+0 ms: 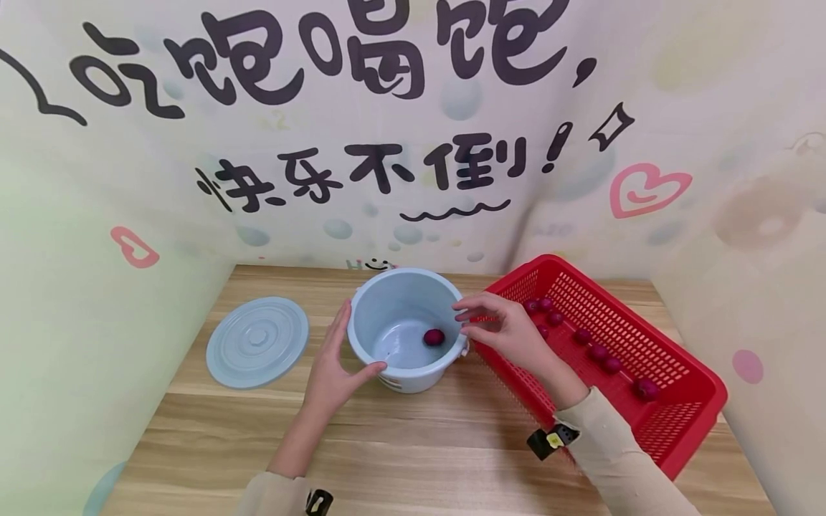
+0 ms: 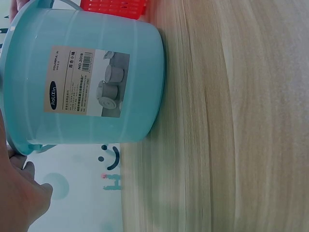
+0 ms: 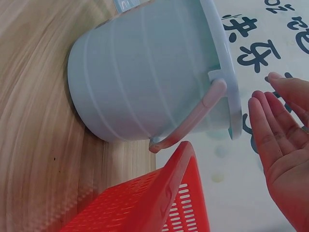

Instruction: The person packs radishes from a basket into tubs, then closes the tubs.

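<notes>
A light blue plastic bucket (image 1: 413,380) stands upright on the wooden table, a printed label (image 2: 87,82) on its side. One dark red, roundish item (image 1: 434,337) lies at its bottom. My left hand (image 1: 332,376) spreads along the left of the bucket, thumb at the front rim and fingers stretched along the side. Over the right rim hovers my right hand (image 1: 510,333), fingers loosely bent and thumb apart, nothing between them. The right wrist view shows this hand (image 3: 285,140) beside the rim. The bucket's handle (image 3: 193,116) hangs down on that side.
A red perforated basket (image 1: 693,401) stands right of the bucket, under my right forearm, with several dark red round items (image 1: 599,352) inside. The bucket's round blue lid (image 1: 258,340) lies flat on the left. A printed wall covering (image 1: 387,244) rises behind the table.
</notes>
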Tool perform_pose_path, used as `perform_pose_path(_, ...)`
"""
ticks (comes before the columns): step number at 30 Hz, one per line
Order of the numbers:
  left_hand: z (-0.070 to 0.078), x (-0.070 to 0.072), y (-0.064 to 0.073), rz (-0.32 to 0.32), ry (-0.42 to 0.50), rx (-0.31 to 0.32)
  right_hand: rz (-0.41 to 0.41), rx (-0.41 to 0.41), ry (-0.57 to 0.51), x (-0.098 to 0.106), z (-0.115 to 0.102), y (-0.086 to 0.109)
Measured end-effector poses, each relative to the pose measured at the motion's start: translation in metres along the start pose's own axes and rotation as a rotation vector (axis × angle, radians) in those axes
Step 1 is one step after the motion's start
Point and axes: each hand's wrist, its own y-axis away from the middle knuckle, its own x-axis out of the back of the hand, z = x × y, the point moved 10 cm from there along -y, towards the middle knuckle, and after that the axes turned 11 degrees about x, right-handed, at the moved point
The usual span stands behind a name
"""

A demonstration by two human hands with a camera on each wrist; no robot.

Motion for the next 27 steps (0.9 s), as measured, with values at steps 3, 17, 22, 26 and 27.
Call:
perform_pose_path(3,0.000,0.000,0.000,0.002,0.001,-0.003,0.005,-0.004,0.004,0.002,0.001,0.001)
perform_pose_path(17,0.000,0.001,0.000,-0.001,-0.003,0.001,0.045,-0.025,0.034,0.018,0.003,0.005)
perform_pose_path(22,0.000,0.001,0.000,-0.003,-0.005,0.001,0.055,-0.034,0.046,0.025,0.005,0.007)
perform_pose_path(26,0.000,0.001,0.000,-0.001,-0.004,-0.002,0.069,-0.037,0.082,0.031,0.006,0.009)
perform_pose_path(27,0.000,0.001,0.000,-0.001,-0.003,-0.003,0.071,-0.038,0.091,0.033,0.007,0.010)
